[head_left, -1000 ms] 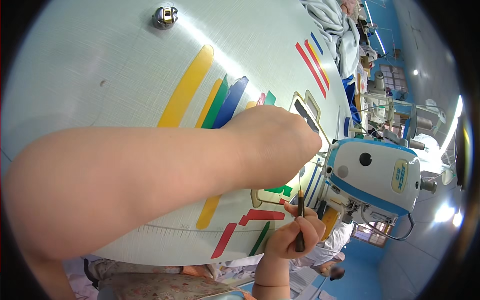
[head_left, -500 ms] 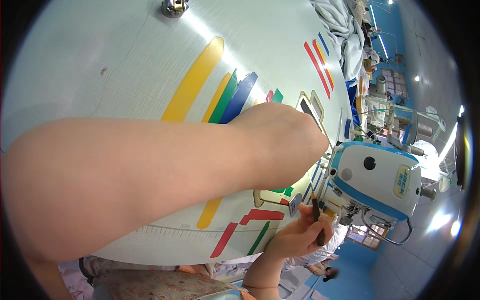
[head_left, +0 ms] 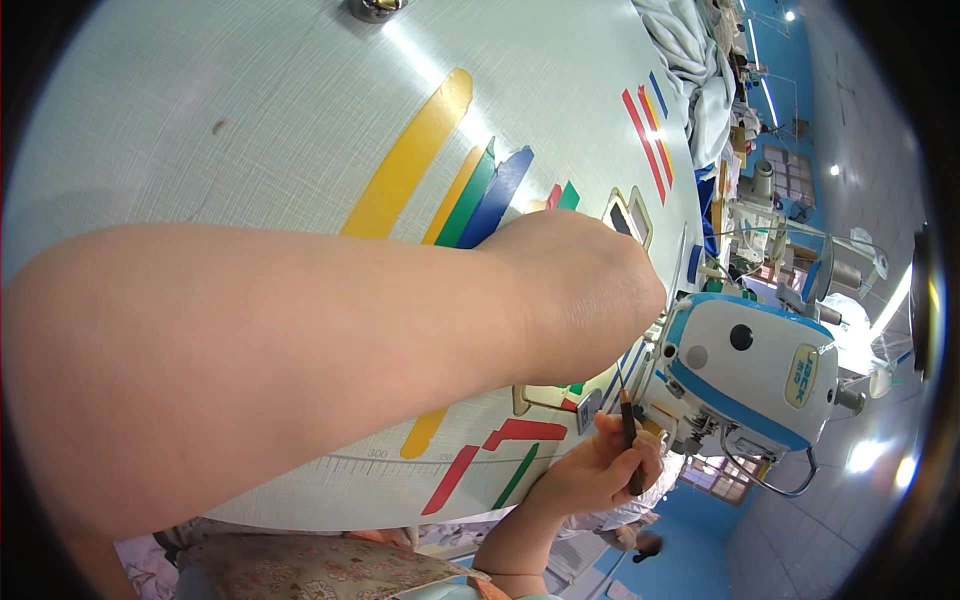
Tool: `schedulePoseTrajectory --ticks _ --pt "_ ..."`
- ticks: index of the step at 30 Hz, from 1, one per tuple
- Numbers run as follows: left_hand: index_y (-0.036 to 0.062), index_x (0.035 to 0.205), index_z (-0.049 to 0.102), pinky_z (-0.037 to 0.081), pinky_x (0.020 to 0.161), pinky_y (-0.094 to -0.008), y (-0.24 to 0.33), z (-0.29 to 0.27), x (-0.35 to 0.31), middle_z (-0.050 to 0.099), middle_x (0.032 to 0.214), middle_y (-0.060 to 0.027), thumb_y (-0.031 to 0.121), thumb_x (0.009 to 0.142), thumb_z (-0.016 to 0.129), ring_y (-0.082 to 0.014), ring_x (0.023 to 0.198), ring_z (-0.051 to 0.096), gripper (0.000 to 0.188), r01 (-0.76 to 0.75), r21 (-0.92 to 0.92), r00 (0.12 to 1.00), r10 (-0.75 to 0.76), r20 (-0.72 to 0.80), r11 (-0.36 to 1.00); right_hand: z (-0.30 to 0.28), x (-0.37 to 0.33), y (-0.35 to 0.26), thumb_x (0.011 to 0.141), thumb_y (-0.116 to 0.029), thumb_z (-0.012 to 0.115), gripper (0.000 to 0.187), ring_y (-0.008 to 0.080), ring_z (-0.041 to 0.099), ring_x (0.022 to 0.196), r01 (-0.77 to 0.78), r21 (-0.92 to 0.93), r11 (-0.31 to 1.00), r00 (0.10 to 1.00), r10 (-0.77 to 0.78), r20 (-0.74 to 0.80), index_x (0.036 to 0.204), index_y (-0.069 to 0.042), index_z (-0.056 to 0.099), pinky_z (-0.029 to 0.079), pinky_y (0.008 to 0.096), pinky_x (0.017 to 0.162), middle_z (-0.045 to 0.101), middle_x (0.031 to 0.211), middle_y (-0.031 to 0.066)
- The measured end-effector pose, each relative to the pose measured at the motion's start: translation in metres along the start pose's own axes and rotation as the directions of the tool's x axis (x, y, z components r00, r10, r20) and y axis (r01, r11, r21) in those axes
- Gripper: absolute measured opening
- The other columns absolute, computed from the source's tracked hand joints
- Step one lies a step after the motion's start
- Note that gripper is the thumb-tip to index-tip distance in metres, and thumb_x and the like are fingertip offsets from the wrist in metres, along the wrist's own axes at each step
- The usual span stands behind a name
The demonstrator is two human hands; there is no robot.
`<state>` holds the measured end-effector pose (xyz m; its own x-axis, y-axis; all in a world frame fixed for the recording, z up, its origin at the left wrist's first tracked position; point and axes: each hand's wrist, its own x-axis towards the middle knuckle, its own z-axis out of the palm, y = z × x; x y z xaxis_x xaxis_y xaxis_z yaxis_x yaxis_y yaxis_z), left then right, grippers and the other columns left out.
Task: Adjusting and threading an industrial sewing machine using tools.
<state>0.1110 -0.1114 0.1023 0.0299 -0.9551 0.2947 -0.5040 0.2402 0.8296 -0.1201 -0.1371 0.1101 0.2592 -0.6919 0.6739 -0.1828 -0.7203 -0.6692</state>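
From the left my left forearm reaches across the pale table (head_left: pixel 250 130), and my left hand (head_left: pixel 590 285) is bent down beside the sewing machine (head_left: pixel 755 352). Its back faces me, so its fingers and anything in them are hidden. Lower right, my right hand (head_left: pixel 600 470) is closed round a slim dark-handled tool (head_left: pixel 629 425) with a brass-coloured collar and a thin metal shaft. That shaft points up toward the underside of my left hand; its tip is not clear. A small silver-grey plate (head_left: pixel 591 411) lies just left of the tool.
Strips of yellow (head_left: pixel 415 150), blue and green tape lie beyond my forearm, with red tape (head_left: pixel 524 431) nearer me. At the top sits a round metal part (head_left: pixel 377 8). Grey cloth (head_left: pixel 690 60) is heaped at the far right. Another person is small in the lower right background.
The view has shifted slightly, so the table and tapes appear a little to the right. Both hands keep nearly the same pose, and my right hand still holds the tool.
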Motion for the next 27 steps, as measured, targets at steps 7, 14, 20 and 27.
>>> schedulePoseTrajectory --ticks 7,14,20,27 --pt "0.0016 0.083 0.061 0.053 0.063 -0.0382 0.000 -0.001 -0.001 0.065 0.076 -0.0147 0.005 0.073 0.059 -0.0295 0.074 0.066 0.011 -0.006 0.005 1.000 0.006 -0.002 1.000 -0.003 -0.005 -0.003 0.091 -0.008 0.044 0.007 0.0239 0.060 0.067 0.076 -0.077 0.994 0.992 -0.068 0.108 0.091 -0.007 0.051 0.056 0.0307 0.067 0.050 0.085 0.0088" --pt "0.0018 0.082 0.062 0.053 0.063 -0.0381 0.000 0.001 -0.001 0.065 0.076 -0.0149 0.005 0.073 0.059 -0.0296 0.073 0.066 0.010 -0.020 0.004 1.000 0.021 -0.016 1.000 -0.008 -0.005 -0.003 0.090 -0.005 0.044 0.009 0.0248 0.062 0.070 0.103 -0.044 0.994 0.981 -0.094 0.170 0.096 -0.006 0.051 0.057 0.0314 0.070 0.050 0.087 0.0099" --pt "0.0021 0.083 0.062 0.053 0.064 -0.0378 0.000 -0.001 -0.002 0.065 0.076 -0.0151 0.005 0.073 0.060 -0.0295 0.073 0.066 0.011 -0.011 0.015 1.000 0.011 0.006 1.000 -0.003 -0.006 -0.003 0.092 -0.007 0.046 0.007 0.0235 0.064 0.076 0.036 -0.054 0.998 0.999 -0.037 -0.023 0.093 -0.005 0.053 0.057 0.0327 0.072 0.056 0.089 0.0122" --pt "0.0016 0.083 0.062 0.053 0.064 -0.0379 0.002 -0.003 -0.001 0.065 0.076 -0.0151 0.005 0.073 0.060 -0.0295 0.073 0.066 0.011 -0.018 0.011 1.000 0.018 0.008 1.000 -0.011 0.003 0.002 0.090 -0.009 0.053 0.003 0.0220 0.064 0.071 -0.171 0.235 0.957 0.973 0.202 -0.113 0.091 -0.007 0.052 0.056 0.0294 0.067 0.058 0.087 0.0099"
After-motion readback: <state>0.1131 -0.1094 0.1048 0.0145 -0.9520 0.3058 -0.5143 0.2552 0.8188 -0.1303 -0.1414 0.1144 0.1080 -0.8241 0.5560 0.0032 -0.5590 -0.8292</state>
